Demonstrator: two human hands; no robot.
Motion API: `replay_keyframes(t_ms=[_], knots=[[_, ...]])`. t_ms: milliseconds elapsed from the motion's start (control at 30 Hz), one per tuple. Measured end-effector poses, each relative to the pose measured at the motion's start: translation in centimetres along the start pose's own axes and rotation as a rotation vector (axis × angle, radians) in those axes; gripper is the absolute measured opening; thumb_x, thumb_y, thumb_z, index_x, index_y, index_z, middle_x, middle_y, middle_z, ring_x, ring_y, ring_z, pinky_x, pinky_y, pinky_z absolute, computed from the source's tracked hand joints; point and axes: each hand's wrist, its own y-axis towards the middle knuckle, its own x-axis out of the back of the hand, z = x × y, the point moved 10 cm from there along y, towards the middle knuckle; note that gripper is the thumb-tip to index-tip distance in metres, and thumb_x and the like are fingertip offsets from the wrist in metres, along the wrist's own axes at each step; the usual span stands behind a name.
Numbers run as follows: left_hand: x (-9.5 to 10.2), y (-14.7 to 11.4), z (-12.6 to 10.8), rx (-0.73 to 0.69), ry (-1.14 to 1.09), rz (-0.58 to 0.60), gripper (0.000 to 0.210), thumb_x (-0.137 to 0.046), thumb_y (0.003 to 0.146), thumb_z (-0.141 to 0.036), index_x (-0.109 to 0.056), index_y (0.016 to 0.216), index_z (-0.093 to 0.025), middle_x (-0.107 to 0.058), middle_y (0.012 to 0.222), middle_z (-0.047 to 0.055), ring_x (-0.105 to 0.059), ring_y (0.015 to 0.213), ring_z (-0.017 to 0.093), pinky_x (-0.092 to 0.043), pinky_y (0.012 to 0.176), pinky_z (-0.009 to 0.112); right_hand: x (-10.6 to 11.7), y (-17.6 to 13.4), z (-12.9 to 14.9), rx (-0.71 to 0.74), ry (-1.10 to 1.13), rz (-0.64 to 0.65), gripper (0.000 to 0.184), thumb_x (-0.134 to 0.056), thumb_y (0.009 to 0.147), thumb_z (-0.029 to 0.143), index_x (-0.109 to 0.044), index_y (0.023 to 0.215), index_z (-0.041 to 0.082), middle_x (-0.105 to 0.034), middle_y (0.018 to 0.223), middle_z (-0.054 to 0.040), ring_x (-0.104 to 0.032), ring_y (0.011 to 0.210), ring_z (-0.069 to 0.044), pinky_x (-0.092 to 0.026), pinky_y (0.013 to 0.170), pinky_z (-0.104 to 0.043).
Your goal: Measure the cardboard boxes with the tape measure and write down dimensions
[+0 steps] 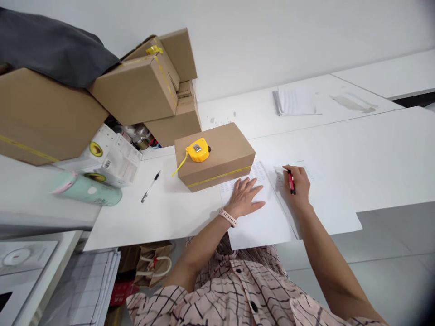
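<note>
My left hand (pixel 244 198) lies flat with spread fingers on a sheet of printed paper (pixel 261 231), close to the front of a small brown cardboard box (pixel 227 147). A yellow tape measure (pixel 200 151) rests on top of that box, its tape end sticking out over the left edge. My right hand (pixel 302 188) is closed around a red and black marker (pixel 291 181), over a second sheet (pixel 326 213) on the right with some writing near the fingers. Whether the marker tip touches the paper I cannot tell.
A black-and-clear pen (pixel 150 186) lies left of the box. Beyond it are a mint-green bottle (pixel 93 189) on its side, a white carton (pixel 120 156) and stacked cardboard boxes (pixel 136 90). A pile of papers (pixel 295 100) sits at the back of the white table (pixel 340 154).
</note>
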Motion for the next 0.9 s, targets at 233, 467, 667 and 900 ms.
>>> replay_keyframes(t_ms=[233,467,667,900], knots=[[12.2,-4.4,-0.5,-0.125,-0.051,-0.779,0.026,-0.054,0.096,-0.019,-0.068,0.118,-0.023,-0.075,0.117,0.010,-0.067,0.118,0.024,-0.053,0.105,0.044,0.1,-1.6,-2.7,0.098,-0.337,0.113,0.056,-0.040,0.085,0.003,-0.065,0.133,0.021,-0.068,0.121,-0.0137,-0.058,0.110,-0.031,-0.053,0.086,-0.042],[23.4,-5.1,7.5,0.327,0.108,-0.887,0.041,-0.065,0.091,-0.030,-0.058,0.131,-0.022,-0.057,0.146,0.016,-0.050,0.138,0.032,-0.037,0.118,0.053,0.3,-1.7,-3.1,0.078,-0.279,0.027,0.043,-0.042,0.092,0.014,-0.068,0.125,0.021,-0.071,0.120,-0.0122,-0.062,0.107,-0.030,-0.053,0.086,-0.042],[23.0,-3.1,10.5,0.383,0.082,-0.638,0.051,-0.071,0.088,-0.026,-0.053,0.135,-0.018,-0.059,0.141,0.016,-0.047,0.137,0.032,-0.037,0.117,0.048,0.8,-1.7,-4.0,-0.002,-0.183,0.004,0.043,-0.040,0.092,0.022,-0.069,0.124,0.022,-0.071,0.117,-0.0151,-0.062,0.108,-0.035,-0.053,0.083,-0.049],[23.9,-4.0,10.6,0.435,-0.150,-0.638,0.042,-0.076,0.082,-0.021,-0.061,0.121,-0.023,-0.067,0.127,0.011,-0.057,0.124,0.031,-0.040,0.113,0.049,6.5,-3.8,0.6,-0.062,-0.079,-0.226,0.040,-0.039,0.099,0.038,-0.069,0.123,0.027,-0.070,0.113,-0.0163,-0.063,0.110,-0.039,-0.052,0.085,-0.055]])
